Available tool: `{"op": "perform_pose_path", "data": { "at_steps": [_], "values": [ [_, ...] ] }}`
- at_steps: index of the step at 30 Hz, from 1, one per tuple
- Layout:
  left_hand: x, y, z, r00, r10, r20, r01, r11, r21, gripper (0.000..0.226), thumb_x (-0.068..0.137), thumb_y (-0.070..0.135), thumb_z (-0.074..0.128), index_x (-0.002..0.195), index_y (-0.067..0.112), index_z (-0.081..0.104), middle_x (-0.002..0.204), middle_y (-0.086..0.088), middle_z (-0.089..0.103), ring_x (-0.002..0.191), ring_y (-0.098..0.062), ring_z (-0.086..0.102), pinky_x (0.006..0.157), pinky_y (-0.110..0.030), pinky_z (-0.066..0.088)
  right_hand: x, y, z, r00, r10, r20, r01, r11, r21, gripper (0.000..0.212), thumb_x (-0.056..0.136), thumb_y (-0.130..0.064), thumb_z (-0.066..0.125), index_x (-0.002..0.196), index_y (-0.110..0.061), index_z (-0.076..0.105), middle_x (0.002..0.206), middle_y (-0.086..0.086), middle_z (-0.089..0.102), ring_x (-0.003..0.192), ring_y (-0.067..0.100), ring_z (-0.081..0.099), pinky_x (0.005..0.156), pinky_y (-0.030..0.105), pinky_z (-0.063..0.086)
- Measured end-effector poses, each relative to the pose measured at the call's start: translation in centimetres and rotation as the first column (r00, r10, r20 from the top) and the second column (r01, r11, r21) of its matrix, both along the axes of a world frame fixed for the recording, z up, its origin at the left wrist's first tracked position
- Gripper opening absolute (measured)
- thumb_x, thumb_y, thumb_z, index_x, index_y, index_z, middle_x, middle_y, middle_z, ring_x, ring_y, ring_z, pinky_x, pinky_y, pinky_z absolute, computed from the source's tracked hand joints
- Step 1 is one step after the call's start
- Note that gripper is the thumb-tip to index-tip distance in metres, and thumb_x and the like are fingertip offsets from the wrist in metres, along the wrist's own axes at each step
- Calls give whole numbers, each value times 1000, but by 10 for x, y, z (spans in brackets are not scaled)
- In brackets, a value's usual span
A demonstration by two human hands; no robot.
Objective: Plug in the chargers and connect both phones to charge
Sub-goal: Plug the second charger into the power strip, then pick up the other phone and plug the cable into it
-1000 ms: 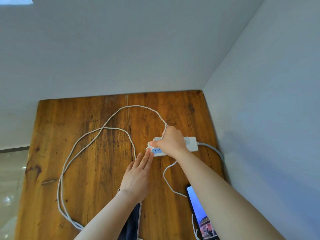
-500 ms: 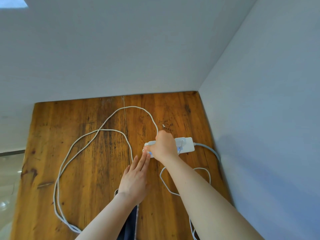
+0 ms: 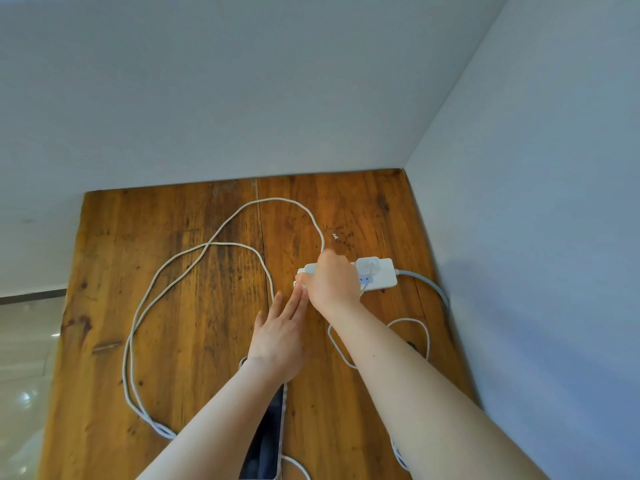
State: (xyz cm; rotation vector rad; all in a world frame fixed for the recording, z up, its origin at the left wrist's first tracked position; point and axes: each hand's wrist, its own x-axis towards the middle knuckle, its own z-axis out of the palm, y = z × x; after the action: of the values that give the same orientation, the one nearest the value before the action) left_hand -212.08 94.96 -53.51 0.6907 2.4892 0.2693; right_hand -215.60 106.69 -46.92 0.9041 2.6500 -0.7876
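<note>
Two hands work at the white rectangular power strip (image 3: 379,278), at 3 o'clock on the brown wooden table (image 3: 194,306). Your right hand (image 3: 332,280) is clenched over its left end; what it grasps cannot be told. Your left hand (image 3: 280,337) lies flat, released, fingertips touching the strip. One dark phone (image 3: 265,441) sits at 6 o'clock

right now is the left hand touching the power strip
Touching. The head view shows the left hand flat on the table, its fingertips pressed against the near left end of the power strip.
</note>
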Motion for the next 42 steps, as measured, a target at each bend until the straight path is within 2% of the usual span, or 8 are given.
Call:
{"op": "perform_pose_path", "data": {
  "at_steps": [5,9,14,25,29,34,37,42],
  "values": [
    [21,-32,5,983,177,-50,-166,970,177,77,92,29,46,152,31,-2,159,12,-5,147,-17,-1,115,-37,16,27,2,6,972,39,-230,-17,995,100,59,83,-30,70,131,-10,42,132,9,50,118,24,51,83,29,50],
    [59,-59,-1,922,383,-58,-368,913,176,71,94,32,46,153,18,8,160,1,10,146,-20,13,114,-33,20,44,-13,1,804,387,-451,-300,919,255,26,84,-7,65,109,-9,61,112,8,59,101,22,55,79,28,48],
    [88,-64,-4,847,531,-15,-527,843,104,79,92,43,48,152,10,8,158,-10,16,143,-26,18,112,-34,25,51,-37,-32,650,756,-80,-731,650,207,40,86,2,56,125,-8,55,134,16,48,123,31,41,99,42,40],
    [106,-64,-4,830,557,-26,-558,830,-21,99,79,62,56,150,15,5,145,-11,25,130,-29,28,100,-36,38,62,-28,-48,392,903,177,-868,299,395,28,86,-4,61,114,-1,62,126,17,59,126,32,44,104,45,38],
    [109,-61,2,766,642,30,-639,766,-71,104,72,60,66,149,26,5,131,-13,33,118,-31,35,91,-40,42,81,-25,-36,495,866,73,-852,468,236,30,87,-4,59,116,-8,52,112,14,64,108,30,58,102,44,41],
    [106,-59,8,566,815,123,-811,577,-100,117,57,51,84,144,8,21,133,-23,40,123,-39,36,98,-49,39,115,-24,-9,676,732,-89,-729,681,65,16,92,-3,51,103,-13,48,83,8,59,73,24,55,63,32,42],
    [105,-55,16,538,828,161,-826,555,-96,96,57,41,87,129,3,36,127,-21,40,114,-40,47,90,-49,48,135,-20,5,748,656,-104,-658,753,9,6,97,-12,47,102,-16,48,80,7,59,66,21,56,54,29,43],
    [109,-54,36,534,806,254,-832,555,-10,42,85,17,67,119,3,47,117,-20,55,95,-36,61,69,-38,51,160,-8,29,822,565,-71,-570,818,-79,10,99,-20,44,103,-17,53,88,5,63,72,19,61,63,33,56]
  ]
}}
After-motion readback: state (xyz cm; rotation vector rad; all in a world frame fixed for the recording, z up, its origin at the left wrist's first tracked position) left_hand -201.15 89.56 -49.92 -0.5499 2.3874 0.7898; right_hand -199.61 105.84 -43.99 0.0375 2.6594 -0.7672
